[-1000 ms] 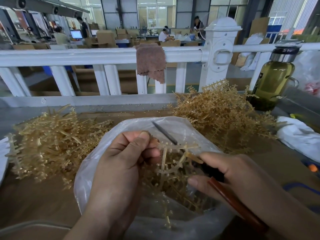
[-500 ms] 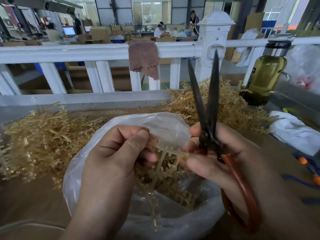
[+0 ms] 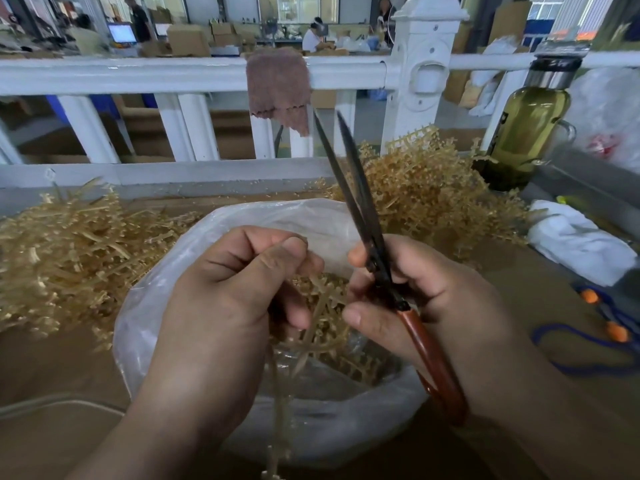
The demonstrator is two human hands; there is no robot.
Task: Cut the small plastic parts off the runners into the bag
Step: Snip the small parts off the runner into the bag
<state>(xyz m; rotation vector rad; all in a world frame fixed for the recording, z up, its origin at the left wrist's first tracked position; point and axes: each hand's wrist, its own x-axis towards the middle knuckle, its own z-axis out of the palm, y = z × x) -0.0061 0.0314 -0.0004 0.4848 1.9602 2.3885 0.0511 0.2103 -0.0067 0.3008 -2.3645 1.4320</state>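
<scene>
My left grip (image 3: 221, 306) is pinched on a runner (image 3: 320, 303), thumb and forefinger together on its upper end. From that pinch the runner hangs down and a little toward me, its long axis steep, its side branches fanned to the right into the gap between my two hands. All of it sits over the open mouth of the bag (image 3: 242, 223), with more amber pieces lying in the bag under it.

My right grip (image 3: 433, 306) is clamped on the scissors (image 3: 360, 209) at the red handle, just right of the runner; its fingertips look to be at or touching the branches, though I can't tell which. The blades are slightly apart and point up and away, tilted left, so their tips stand well above and beyond the runner. The parts to cut lie below the pivot, left of my right grip.

So I judge the turn is this: the blades must swing down and left across the branches, square to the stem, while the left grip holds the runner over the bag.
</scene>
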